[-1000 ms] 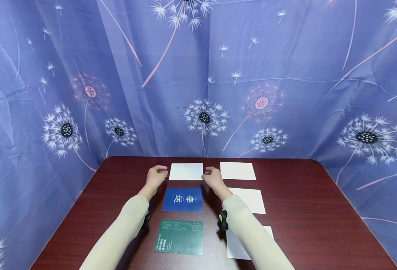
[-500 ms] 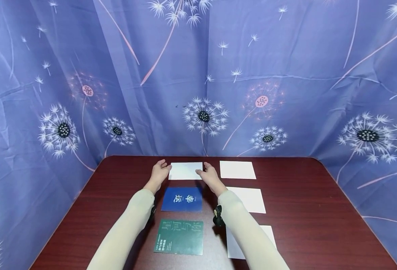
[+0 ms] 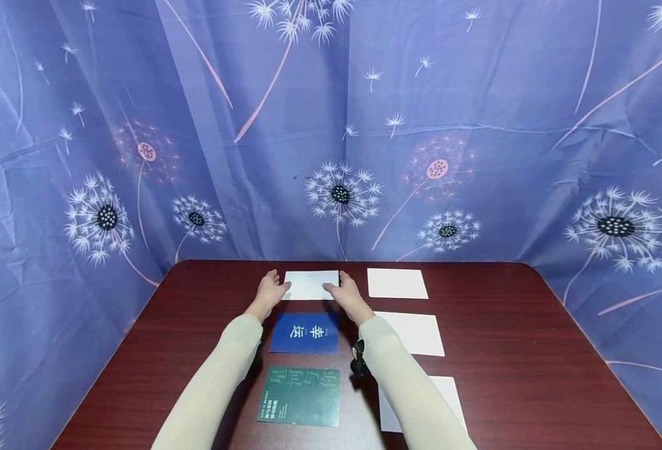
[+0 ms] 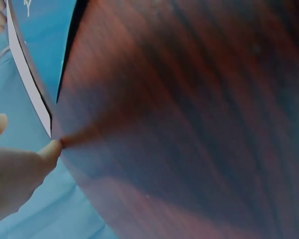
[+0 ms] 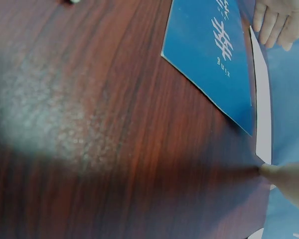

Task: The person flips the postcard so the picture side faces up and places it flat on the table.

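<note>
At the far middle of the table lies a white card (image 3: 308, 285), flat, with a hand at each short side. My left hand (image 3: 267, 294) is at its left edge, thumb stretched toward the near corner and the other fingers apart from the thumb. My right hand (image 3: 350, 297) is at the right edge; its thumb lies over the card in the head view, and in the right wrist view the thumb (image 5: 269, 172) meets the near corner. Nearer than this card lie a blue card (image 3: 304, 332) with white characters and a green card (image 3: 299, 396).
To the right is a second column of white cards: a far one (image 3: 397, 284), a middle one (image 3: 415, 333) and a near one (image 3: 421, 403), the last partly under the right sleeve. The dark red wooden table (image 3: 511, 362) ends at a blue dandelion-print curtain (image 3: 387, 206).
Both hands have moved inward to the far white card's sides. Their thumbs have spread away from the fingers and come to the card's edges. The cards have not visibly moved.
</note>
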### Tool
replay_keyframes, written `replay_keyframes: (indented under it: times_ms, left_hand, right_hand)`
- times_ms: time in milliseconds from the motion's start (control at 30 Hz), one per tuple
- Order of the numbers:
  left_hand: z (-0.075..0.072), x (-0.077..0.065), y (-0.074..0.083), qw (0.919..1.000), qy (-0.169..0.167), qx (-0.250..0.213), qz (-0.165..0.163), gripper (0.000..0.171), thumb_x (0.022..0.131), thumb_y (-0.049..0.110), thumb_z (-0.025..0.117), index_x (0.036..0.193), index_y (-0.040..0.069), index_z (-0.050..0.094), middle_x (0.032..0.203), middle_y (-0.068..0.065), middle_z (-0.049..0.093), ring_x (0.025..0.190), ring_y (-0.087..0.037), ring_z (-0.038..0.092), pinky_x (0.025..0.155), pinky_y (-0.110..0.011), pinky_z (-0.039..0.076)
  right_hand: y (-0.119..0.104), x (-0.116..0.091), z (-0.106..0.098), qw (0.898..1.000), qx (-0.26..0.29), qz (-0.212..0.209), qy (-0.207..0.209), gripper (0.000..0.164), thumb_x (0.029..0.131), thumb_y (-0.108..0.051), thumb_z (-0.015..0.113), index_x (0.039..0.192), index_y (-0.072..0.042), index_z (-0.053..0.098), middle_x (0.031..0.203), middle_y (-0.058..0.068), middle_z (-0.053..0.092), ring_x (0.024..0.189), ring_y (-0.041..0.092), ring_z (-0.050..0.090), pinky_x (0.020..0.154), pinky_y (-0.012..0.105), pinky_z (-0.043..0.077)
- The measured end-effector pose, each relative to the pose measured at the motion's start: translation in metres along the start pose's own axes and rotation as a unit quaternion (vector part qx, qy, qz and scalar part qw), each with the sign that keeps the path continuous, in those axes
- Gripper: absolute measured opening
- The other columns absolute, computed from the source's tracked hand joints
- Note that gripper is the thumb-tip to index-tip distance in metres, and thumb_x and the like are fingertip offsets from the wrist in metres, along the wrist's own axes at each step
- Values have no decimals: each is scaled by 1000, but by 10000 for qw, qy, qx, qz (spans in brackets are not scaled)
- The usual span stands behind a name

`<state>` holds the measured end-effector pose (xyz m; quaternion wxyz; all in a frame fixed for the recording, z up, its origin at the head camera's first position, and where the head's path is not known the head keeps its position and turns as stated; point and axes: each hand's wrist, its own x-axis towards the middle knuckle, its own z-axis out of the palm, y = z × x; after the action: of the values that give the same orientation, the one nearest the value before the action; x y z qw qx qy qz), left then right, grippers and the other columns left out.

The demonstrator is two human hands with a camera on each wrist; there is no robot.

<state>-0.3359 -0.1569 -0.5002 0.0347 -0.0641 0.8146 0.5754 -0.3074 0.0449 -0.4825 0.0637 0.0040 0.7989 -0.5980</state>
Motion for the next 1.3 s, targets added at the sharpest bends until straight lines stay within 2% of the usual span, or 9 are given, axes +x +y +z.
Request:
replay_keyframes:
  times_ms: [100,167,333,400,600,767,1033,1200,1300]
  left_hand:
    - [2,-9,11,10000,-43,-30,-30,66,93,2,56,145,-15,18,147,-35,28,137,-43,28,111,-45,31]
    - [6,13,-15,9994,64,-92,339,69,92,13,64,143,-14,25,141,-35,36,134,-38,38,105,-35,40]
    - [15,34,-34,9992,262,-44,290,69,89,15,66,142,-11,30,140,-30,41,132,-35,42,103,-30,42]
    - [16,32,-26,9994,309,100,94,66,89,8,64,143,-11,29,141,-29,40,133,-39,39,105,-35,40]
    - [29,107,-102,9953,686,601,336,68,85,15,69,139,-10,36,133,-28,49,124,-38,49,92,-27,50]
    - [29,130,-128,9943,818,510,459,69,82,20,73,139,-2,41,129,-21,55,119,-35,54,91,-34,51]
    - [21,96,-93,9899,1174,619,500,56,78,8,69,129,-7,50,114,-24,63,104,-32,61,80,-30,54]
    - [21,108,-106,9868,1465,434,535,47,72,7,69,116,-4,59,93,-14,68,83,-22,64,65,-23,52]
    - [18,84,-77,9885,1454,341,242,44,75,3,66,117,-5,61,94,-15,67,85,-24,63,69,-29,53]
  right_hand:
    - [0,0,0,10000,72,-19,-43,71,93,-16,58,148,10,20,153,27,21,140,40,23,112,49,27]
    - [0,-1,1,9999,93,-20,-53,71,93,-15,57,148,10,20,153,27,21,140,40,24,112,49,27]
    - [2,1,3,9999,133,-3,-52,71,93,-14,58,148,9,20,153,27,22,141,39,24,112,48,29]
    - [2,2,4,9999,148,13,-37,71,92,-14,58,148,8,20,153,27,23,141,39,25,112,48,29]
    - [2,2,2,9992,372,126,8,70,92,-12,59,147,9,22,151,28,27,140,39,26,111,47,31]
    - [1,2,0,9973,679,222,152,68,90,-8,58,146,10,24,149,29,30,139,39,29,111,46,32]
    - [0,2,0,9948,948,119,363,65,89,-1,58,144,11,27,146,30,35,135,40,35,108,44,36]
    - [1,5,2,9899,1198,-36,761,58,88,3,59,140,13,35,137,31,44,125,40,46,102,41,43]
    - [2,6,3,9853,1317,-91,1082,53,86,5,61,136,13,42,130,29,51,117,38,54,94,35,49]
